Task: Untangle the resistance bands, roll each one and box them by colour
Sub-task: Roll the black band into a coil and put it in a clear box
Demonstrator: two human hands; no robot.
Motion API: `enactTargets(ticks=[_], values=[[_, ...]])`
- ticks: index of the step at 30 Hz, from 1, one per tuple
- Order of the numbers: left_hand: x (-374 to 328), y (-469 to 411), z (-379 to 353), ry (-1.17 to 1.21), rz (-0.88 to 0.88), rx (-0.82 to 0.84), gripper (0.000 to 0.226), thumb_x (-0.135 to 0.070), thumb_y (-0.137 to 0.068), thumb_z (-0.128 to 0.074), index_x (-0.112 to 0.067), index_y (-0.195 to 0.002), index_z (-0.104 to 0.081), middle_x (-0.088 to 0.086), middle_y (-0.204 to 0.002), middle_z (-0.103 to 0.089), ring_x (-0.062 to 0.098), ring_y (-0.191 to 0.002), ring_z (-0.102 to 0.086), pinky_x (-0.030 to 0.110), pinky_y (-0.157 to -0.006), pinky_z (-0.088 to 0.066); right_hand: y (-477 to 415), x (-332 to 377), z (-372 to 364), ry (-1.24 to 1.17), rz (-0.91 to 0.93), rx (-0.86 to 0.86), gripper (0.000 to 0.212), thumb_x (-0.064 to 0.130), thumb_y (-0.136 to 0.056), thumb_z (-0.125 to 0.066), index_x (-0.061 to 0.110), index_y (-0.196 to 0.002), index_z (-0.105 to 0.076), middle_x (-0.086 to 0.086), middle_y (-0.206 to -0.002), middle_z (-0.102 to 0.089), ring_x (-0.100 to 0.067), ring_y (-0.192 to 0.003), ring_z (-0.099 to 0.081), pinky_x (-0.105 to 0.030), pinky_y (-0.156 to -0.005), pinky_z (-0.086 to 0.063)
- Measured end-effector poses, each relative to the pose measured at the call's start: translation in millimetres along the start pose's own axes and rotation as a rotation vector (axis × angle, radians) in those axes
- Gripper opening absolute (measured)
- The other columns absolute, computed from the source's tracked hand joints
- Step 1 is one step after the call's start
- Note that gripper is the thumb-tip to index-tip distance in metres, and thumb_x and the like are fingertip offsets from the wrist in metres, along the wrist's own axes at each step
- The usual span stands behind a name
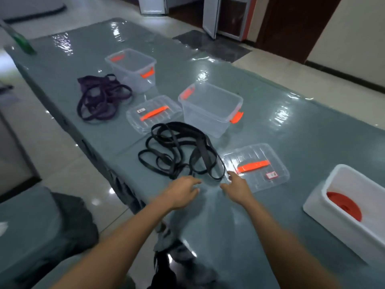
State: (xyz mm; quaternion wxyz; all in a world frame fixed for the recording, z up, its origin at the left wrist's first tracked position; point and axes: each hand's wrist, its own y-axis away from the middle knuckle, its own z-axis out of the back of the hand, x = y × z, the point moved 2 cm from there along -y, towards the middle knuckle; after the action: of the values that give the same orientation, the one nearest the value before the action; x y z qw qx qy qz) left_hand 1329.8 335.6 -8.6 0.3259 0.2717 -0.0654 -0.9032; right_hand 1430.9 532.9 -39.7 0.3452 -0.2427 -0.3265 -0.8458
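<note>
Reaching forward over the glossy grey-green table (210,222), both bare forearms come in from the near edge. The left hand (183,191) and the right hand (237,189) hover side by side with a small gap between them. Neither grasps anything: the left hand's fingers are loosely bent and spread, and the right hand's are relaxed with the forefinger stretched ahead.

Just beyond the fingertips of both lies the tangle of black bands (203,155), unrolled, with its nearest loop in front of the gap between the hands. I cannot tell whether either fingertip touches that loop.

Just to the right of the right hand lies the near clear lid (258,181) with an orange handle. It is flat on the table, one corner by the forefinger. Well off to the right of that hand stands a white box (316,205) holding a rolled red band (343,203).

Beyond the black tangle, ahead of the right hand, stands the near clear box (200,119), open, with orange latches. The far clear lid (135,122) lies just left of it, ahead of the left hand.

Farther out and to the left of the left hand, the purple bands (84,83) lie in a loose, unrolled heap. Just beside them, farther still, stands the far clear box (133,80), also open.
</note>
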Motion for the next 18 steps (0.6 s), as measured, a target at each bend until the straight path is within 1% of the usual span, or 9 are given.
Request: enactTargets(ticks=[2,4,6,7,9,11,13,15,18], values=[[21.4,-7.3,7.4,0.015,-0.032,0.027,0.043,-0.033,-0.103,-0.05,-0.023,-0.144,-0.053,0.003,-0.148,-0.054,0.024,-0.136,-0.048,0.04,-0.112,-0.041,-18.9,7.4,-13.2,-0.03,-0.088,-0.054,0.055,0.02,-0.087,-0.07,0.007,-0.137,-0.052,-0.018,-0.131,-0.063,-0.035,-0.124,-0.057,-0.028,-0.09,-0.041],[37.3,-14.3,14.2,0.029,-0.065,0.055,0.043,-0.031,-0.103,-0.05,-0.021,-0.145,-0.053,0.004,-0.147,-0.055,0.025,-0.135,-0.049,0.04,-0.111,-0.042,-33.8,12.1,-20.7,-0.042,-0.174,-0.123,0.052,0.022,-0.088,-0.07,0.002,-0.134,-0.052,-0.023,-0.127,-0.064,-0.038,-0.121,-0.058,-0.035,-0.093,-0.044],[46.1,-20.2,18.9,0.033,-0.102,0.085,0.043,-0.028,-0.103,-0.051,-0.019,-0.145,-0.053,0.006,-0.146,-0.056,0.024,-0.134,-0.051,0.037,-0.111,-0.041,-44.4,13.2,-24.8,-0.014,-0.217,-0.167,0.054,0.023,-0.089,-0.069,-0.002,-0.133,-0.052,-0.025,-0.125,-0.064,-0.04,-0.12,-0.057,-0.04,-0.097,-0.044],[49.4,-23.3,21.5,0.033,-0.12,0.097,0.043,-0.027,-0.103,-0.051,-0.018,-0.145,-0.054,0.006,-0.145,-0.056,0.024,-0.133,-0.051,0.035,-0.11,-0.041,-49.3,14.0,-26.6,0.002,-0.23,-0.176,0.054,0.023,-0.089,-0.07,-0.003,-0.133,-0.053,-0.026,-0.124,-0.064,-0.04,-0.12,-0.057,-0.041,-0.098,-0.044],[53.3,-30.0,25.6,0.041,-0.15,0.112,0.042,-0.026,-0.103,-0.051,-0.018,-0.144,-0.055,0.006,-0.144,-0.058,0.023,-0.132,-0.052,0.035,-0.11,-0.041,-57.6,15.3,-28.6,0.004,-0.24,-0.186,0.047,0.022,-0.088,-0.071,-0.004,-0.126,-0.059,-0.025,-0.116,-0.068,-0.039,-0.114,-0.061,-0.041,-0.094,-0.046],[55.0,-35.5,27.7,0.057,-0.165,0.117,0.04,-0.026,-0.103,-0.051,-0.019,-0.142,-0.056,0.005,-0.142,-0.059,0.023,-0.131,-0.053,0.037,-0.11,-0.042,-64.2,14.7,-31.4,-0.003,-0.239,-0.196,0.035,0.016,-0.086,-0.072,-0.004,-0.115,-0.065,-0.023,-0.106,-0.071,-0.038,-0.103,-0.065,-0.04,-0.088,-0.049],[54.5,-39.5,29.2,0.066,-0.172,0.113,0.039,-0.028,-0.103,-0.051,-0.022,-0.141,-0.057,0.003,-0.14,-0.06,0.021,-0.129,-0.054,0.038,-0.108,-0.044,-66.8,15.2,-31.5,0.013,-0.225,-0.223,0.023,0.006,-0.085,-0.067,-0.003,-0.106,-0.069,-0.023,-0.1,-0.073,-0.038,-0.094,-0.067,-0.04,-0.082,-0.052],[52.5,-43.7,33.1,0.069,-0.181,0.094,0.038,-0.028,-0.102,-0.051,-0.025,-0.139,-0.058,0.001,-0.138,-0.061,0.02,-0.127,-0.055,0.038,-0.107,-0.046,-65.2,20.1,-24.9,0.014,-0.178,-0.296,0.022,0.0,-0.082,-0.06,0.001,-0.102,-0.072,-0.021,-0.097,-0.074,-0.039,-0.091,-0.067,-0.039,-0.077,-0.051],[45.4,-53.0,46.8,0.099,-0.168,0.023,0.039,-0.028,-0.101,-0.054,-0.025,-0.14,-0.056,0.001,-0.135,-0.062,0.021,-0.124,-0.057,0.04,-0.105,-0.047,-58.3,38.3,3.1,0.023,-0.021,-0.476,0.024,0.006,-0.087,-0.06,0.008,-0.107,-0.072,-0.016,-0.093,-0.073,-0.037,-0.089,-0.066,-0.039,-0.076,-0.05]])
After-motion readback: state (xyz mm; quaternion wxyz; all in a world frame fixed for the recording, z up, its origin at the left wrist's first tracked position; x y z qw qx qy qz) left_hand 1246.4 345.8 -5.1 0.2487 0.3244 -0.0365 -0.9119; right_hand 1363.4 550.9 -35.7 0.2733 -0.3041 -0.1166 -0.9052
